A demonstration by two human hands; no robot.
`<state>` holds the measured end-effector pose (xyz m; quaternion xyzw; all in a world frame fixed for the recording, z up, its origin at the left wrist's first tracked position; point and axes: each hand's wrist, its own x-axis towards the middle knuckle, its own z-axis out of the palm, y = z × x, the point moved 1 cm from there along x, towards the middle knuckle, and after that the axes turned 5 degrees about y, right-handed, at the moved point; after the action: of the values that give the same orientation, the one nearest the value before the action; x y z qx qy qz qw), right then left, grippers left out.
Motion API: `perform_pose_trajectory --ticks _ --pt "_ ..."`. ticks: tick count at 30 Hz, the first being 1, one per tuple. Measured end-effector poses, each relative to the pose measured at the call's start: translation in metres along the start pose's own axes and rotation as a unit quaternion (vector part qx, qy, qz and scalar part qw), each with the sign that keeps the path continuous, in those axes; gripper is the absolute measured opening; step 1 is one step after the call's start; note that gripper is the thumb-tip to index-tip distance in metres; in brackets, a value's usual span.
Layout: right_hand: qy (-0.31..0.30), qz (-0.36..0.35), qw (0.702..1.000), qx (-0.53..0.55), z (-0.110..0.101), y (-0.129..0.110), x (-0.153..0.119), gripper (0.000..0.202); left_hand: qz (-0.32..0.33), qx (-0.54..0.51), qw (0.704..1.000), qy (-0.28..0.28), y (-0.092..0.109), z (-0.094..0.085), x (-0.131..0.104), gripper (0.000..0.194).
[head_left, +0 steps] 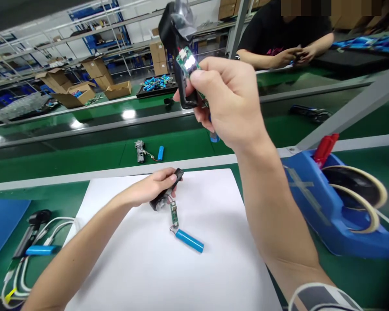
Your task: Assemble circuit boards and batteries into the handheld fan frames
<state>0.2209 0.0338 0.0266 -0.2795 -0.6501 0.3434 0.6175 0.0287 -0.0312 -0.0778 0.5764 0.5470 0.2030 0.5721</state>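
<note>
My right hand [235,97] is raised at the upper middle, its fingers closed round a black device housing [170,32]. The thumb presses on the green circuit board [187,59], which shows a bright white light. A blue battery cell [214,137] hangs below these fingers, partly hidden. Over the white sheet [220,268], my left hand [154,186] grips a second black housing [178,175] with a clear part at its lower end. Wires link that housing to a small circuit board [174,214] and a blue battery cell [189,240] lying on the sheet.
Beyond the sheet lies a grey device part [140,152] wired to a blue cell [161,153]. A blue holder [314,207] with tape rolls and red markers stands right. White cables [22,276] and a black device [29,233] lie left. A co-worker [285,39] sits opposite.
</note>
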Motion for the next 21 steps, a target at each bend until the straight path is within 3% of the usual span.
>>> perform_pose_trajectory --ticks 4,6,8,11,13,16,18,19,21 --pt "-0.017 0.016 1.000 0.007 0.007 0.008 -0.001 0.030 0.079 0.260 0.961 0.045 -0.012 -0.003 0.008 0.034" --pt "-0.051 0.032 0.998 0.003 0.011 0.014 -0.002 0.028 0.095 0.341 0.935 0.021 -0.006 -0.002 0.008 0.032" --pt "-0.075 0.052 0.996 -0.002 0.015 0.020 -0.003 0.028 0.071 0.393 0.917 -0.010 0.004 -0.002 0.010 0.032" --pt "-0.090 0.080 0.993 -0.011 0.019 0.025 -0.005 0.029 0.038 0.411 0.908 -0.065 0.023 -0.010 0.016 0.038" --pt "-0.096 0.099 0.990 -0.013 0.022 0.025 -0.008 0.031 0.068 0.363 0.927 -0.061 0.035 -0.022 0.023 0.038" --pt "-0.105 0.115 0.988 -0.001 0.025 0.025 -0.011 0.030 0.172 0.160 0.970 0.069 0.047 -0.044 0.034 0.034" --pt "-0.116 0.119 0.986 0.003 0.028 0.026 -0.012 0.029 0.223 -0.025 0.960 0.167 0.052 -0.054 0.036 0.039" --pt "-0.122 0.123 0.985 0.002 0.030 0.026 -0.012 0.028 0.238 -0.105 0.947 0.189 0.054 -0.056 0.035 0.043" --pt "-0.134 0.132 0.982 -0.002 0.034 0.029 -0.014 0.028 0.260 -0.218 0.925 0.171 0.058 -0.054 0.031 0.050"
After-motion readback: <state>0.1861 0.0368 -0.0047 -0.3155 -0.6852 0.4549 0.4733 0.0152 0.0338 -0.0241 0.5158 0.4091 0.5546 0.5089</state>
